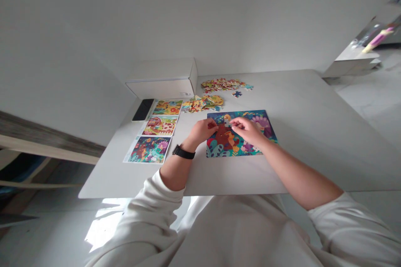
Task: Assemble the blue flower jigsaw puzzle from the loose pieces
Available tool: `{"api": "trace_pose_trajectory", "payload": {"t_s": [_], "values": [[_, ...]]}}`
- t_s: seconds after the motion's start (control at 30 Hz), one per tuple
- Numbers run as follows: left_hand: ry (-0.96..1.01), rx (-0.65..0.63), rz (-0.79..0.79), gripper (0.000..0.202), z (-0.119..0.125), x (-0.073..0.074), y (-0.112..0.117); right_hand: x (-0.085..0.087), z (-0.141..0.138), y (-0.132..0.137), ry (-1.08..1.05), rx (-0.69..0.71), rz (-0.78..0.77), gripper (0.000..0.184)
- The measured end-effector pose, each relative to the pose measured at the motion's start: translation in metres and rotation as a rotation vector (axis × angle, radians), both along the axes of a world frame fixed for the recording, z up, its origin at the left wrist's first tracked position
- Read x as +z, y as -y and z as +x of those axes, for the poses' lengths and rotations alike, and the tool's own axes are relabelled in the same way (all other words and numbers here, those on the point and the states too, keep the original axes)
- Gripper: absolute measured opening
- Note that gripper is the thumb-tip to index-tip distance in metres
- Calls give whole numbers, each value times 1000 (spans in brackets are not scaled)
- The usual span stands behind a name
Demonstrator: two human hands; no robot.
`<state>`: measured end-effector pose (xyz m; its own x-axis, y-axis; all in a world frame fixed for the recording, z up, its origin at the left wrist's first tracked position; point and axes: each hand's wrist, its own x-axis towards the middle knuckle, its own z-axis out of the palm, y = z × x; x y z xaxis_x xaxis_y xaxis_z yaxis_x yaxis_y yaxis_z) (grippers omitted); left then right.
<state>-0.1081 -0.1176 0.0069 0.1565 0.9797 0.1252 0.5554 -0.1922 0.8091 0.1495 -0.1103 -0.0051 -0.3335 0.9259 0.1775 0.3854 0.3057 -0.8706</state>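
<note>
A colourful jigsaw puzzle [224,150] lies on the table, its picture showing a brown bear, leaves and a purple peacock. My left hand [203,130], with a black watch [183,152] on its wrist, rests over the puzzle's left edge. Its fingers curl loosely, thumb and index slightly apart, and nothing shows between them. Over the middle of the picture is my right hand [249,129], thumb and fingers drawn together. Anything between those fingertips is too small to make out. A pale patch shows in the puzzle between the two hands.
Loose puzzle pieces lie in two piles, one at the back [221,85] and one nearer [203,103]. A single dark piece [237,94] sits apart. To the left are three picture sheets [149,149], a black phone [143,109] and a white box [163,86] against the wall.
</note>
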Motion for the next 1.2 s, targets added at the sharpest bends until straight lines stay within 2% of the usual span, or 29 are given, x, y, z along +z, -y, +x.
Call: {"api": "trace_pose_trajectory", "payload": {"t_s": [0.07, 0.17, 0.27, 0.37, 0.57, 0.73, 0.97, 1.07, 1.2], "values": [[9, -6, 14, 6, 1, -1, 1, 0, 0, 1, 36, 14, 35, 17], [-12, -7, 44, 7, 3, -2, 2, -1, 1, 1, 126, 52, 173, 16], [-54, 2, 75, 7, 4, -1, 2, -2, 1, 3, 222, 118, 328, 20], [-90, 12, 82, 8, 5, -2, 2, -3, 0, 4, 288, 185, 398, 24], [-167, 12, 72, 8, 5, -2, 1, -3, -4, 7, 431, 262, 454, 27], [-189, 68, 145, 10, -3, 2, 1, -5, -3, 9, 454, 307, 464, 32], [-280, -101, 146, 16, -11, 4, 0, -6, -3, 9, 504, 333, 454, 33], [-311, -121, 114, 16, -10, 3, 0, -5, -4, 10, 528, 337, 455, 33], [-253, -129, 81, 13, -9, 2, 1, -3, -6, 12, 541, 337, 462, 34]]}}
